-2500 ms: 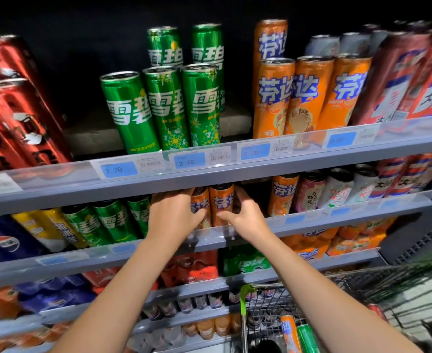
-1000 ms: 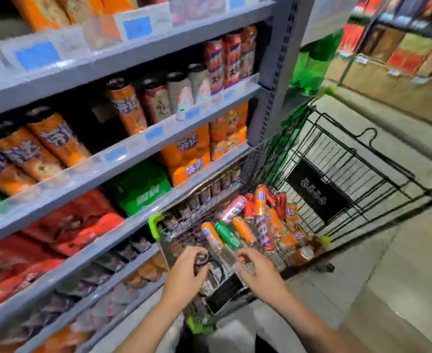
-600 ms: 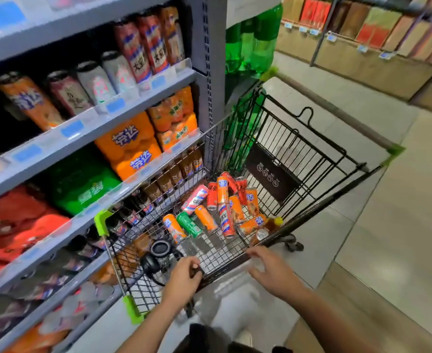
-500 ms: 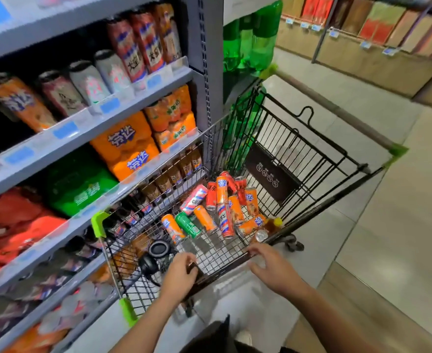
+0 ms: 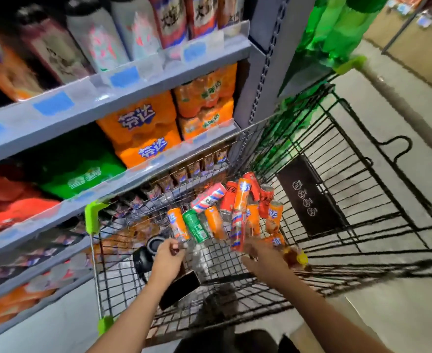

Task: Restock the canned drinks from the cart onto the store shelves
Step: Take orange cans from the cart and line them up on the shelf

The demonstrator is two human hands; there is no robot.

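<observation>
Plenty remains: over a dozen cans [image 5: 235, 210] lie in the cart [image 5: 362, 189], left hand [image 5: 167, 261] pinching an orange can [image 5: 177, 224], right hand [image 5: 266, 259] reaching, grip unclear.

One head-worn view — wide-angle, close — looks steeply down into the cart [image 5: 311, 138] (shelves [image 5: 123, 90] at left).

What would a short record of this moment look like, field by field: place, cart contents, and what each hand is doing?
place: store aisle, cart parked beside drink shelves
cart contents: loose pile of cans, mostly orange and red, one green can; a black device at the near end
left hand: inside the cart, fingertips at the end of an orange can
right hand: inside the cart, reaching at the near edge of the pile; grip blurred
shelf beside cart: orange packs, a green pack
</observation>
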